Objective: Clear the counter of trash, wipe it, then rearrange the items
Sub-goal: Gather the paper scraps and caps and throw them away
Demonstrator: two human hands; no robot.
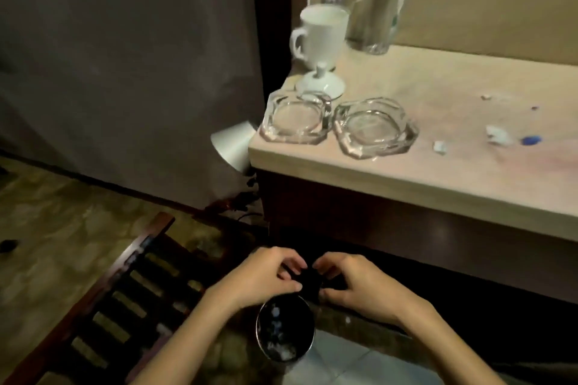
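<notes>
Head view: ashtrays (295, 117) beside mug (322, 36)

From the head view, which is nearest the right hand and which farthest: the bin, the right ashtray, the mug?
1. Bin, on the floor just below the right hand.
2. Right ashtray, at the counter's front edge.
3. Mug, farther back on the left.

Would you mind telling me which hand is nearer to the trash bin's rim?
Left. The left hand hovers directly over the trash bin rim; the right hand sits up and right.
</notes>
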